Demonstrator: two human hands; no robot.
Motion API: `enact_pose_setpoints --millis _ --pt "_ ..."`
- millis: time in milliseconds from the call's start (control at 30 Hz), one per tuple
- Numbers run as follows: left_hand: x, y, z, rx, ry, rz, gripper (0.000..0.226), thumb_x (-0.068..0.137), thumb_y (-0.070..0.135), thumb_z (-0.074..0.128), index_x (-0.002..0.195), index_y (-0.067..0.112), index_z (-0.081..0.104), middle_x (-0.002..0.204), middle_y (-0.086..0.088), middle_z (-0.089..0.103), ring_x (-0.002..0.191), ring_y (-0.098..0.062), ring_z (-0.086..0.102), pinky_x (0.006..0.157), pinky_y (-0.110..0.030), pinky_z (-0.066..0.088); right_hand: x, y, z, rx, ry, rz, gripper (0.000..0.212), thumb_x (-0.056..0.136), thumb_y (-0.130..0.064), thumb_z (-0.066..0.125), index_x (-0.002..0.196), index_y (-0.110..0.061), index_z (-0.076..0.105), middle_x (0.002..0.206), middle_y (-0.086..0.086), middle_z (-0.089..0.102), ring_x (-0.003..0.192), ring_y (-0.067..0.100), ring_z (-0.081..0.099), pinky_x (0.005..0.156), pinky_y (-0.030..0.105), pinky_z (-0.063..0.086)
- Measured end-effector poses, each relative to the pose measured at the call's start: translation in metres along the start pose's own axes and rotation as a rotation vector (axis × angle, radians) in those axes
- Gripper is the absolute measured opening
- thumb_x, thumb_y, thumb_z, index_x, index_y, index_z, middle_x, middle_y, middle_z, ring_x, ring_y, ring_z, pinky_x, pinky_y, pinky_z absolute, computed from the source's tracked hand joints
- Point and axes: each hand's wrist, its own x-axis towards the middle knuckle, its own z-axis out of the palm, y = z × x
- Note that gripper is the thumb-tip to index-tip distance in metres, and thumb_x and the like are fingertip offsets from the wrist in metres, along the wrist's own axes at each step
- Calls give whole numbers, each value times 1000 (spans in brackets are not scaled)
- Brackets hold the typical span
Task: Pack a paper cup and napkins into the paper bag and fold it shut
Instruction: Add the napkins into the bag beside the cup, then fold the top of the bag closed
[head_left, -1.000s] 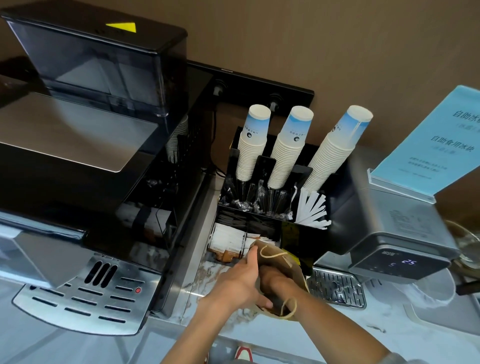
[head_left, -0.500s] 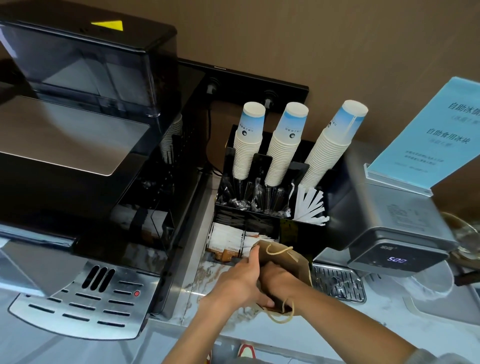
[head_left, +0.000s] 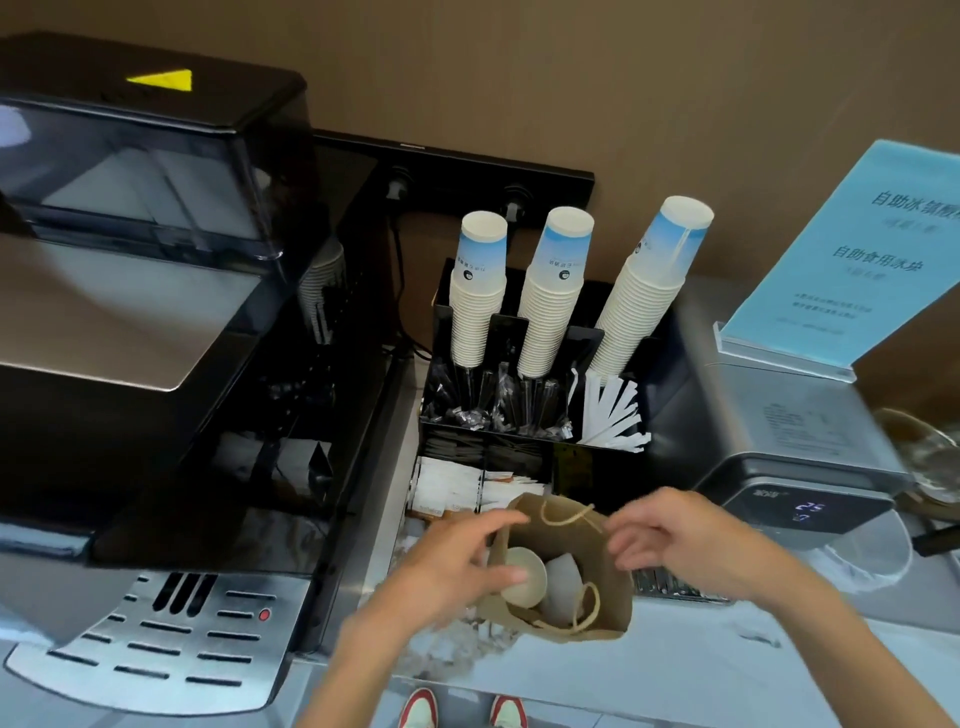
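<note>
A brown paper bag (head_left: 615, 597) with twine handles stands open on the counter in front of me. Inside it lies a white paper cup (head_left: 527, 590) on its side, with a crumpled white napkin (head_left: 563, 582) next to it. My left hand (head_left: 452, 566) grips the bag's left wall, fingers over the rim and thumb inside by the cup. My right hand (head_left: 675, 535) hovers at the bag's right rim with its fingers curled and apart, holding nothing; it is blurred.
A black organiser (head_left: 613, 467) behind the bag holds three stacks of paper cups (head_left: 550, 291), stirrers (head_left: 608, 410) and sachets (head_left: 447, 486). A coffee machine (head_left: 156, 364) fills the left. A grey ice machine (head_left: 795, 431) with a blue sign (head_left: 852, 260) stands to the right.
My right hand has come out of the bag and moved to its right rim. The bag's mouth now gapes open, showing the cup and napkin inside. My left hand stays at the left edge.
</note>
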Motion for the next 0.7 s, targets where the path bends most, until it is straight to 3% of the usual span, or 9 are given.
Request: enact_pose_setpoints --millis 67,133,233,300,433,533,600,700 --pt "-8 -11 -13 -112 76 -1 63 77 41 83 129 57 52 85 8 49 74 -7 48 70 -26 46 -17 21 -7 266 124 -18 34 88 22 50 92 -3 73 87 17 74 75 18 74 72 26 61" --pt "-16 -26 -22 -200 106 -57 70 65 38 91 123 53 54 83 3 51 72 -9 50 70 -26 48 -24 48 2 403 238 23 43 82 32 41 79 -2 68 81 22 69 70 26 67 60 23 56" --pt "-18 -46 -16 -94 -1 -131 79 55 41 93 121 43 50 102 5 53 89 -10 54 81 -24 49 -16 83 38 286 257 97 31 88 12 52 98 -13 66 97 3 65 86 13 60 70 13 49" --pt "-12 -51 2 -19 -59 -134 75 59 35 94 119 39 49 122 9 41 112 -10 50 94 -23 49 -6 97 63 146 110 126 46 83 3 64 116 -28 55 112 -11 57 101 0 54 75 8 47" --pt "8 -53 35 -33 -38 -61 69 62 25 95 114 41 53 140 8 17 134 -14 33 116 -24 33 8 99 94 133 63 106 59 71 -11 73 118 -33 43 127 -7 47 119 10 48 90 17 40" --pt "18 -53 43 -25 -12 0 61 66 27 93 107 53 56 147 10 13 134 -11 29 106 -2 22 16 90 104 181 121 27 69 67 -27 79 126 -35 45 134 -16 41 123 7 45 91 14 36" --pt "23 -54 45 -34 13 66 50 72 20 88 104 50 64 151 11 17 136 -12 30 95 7 23 18 84 108 164 195 -55 60 71 -34 79 121 -40 47 136 -23 35 128 5 43 94 8 35" --pt "29 -55 47 -41 16 121 39 80 11 79 100 44 71 151 24 28 139 1 25 95 8 22 21 79 112 161 279 -87 38 80 -29 75 115 -34 60 150 -19 29 140 4 33 114 25 33"
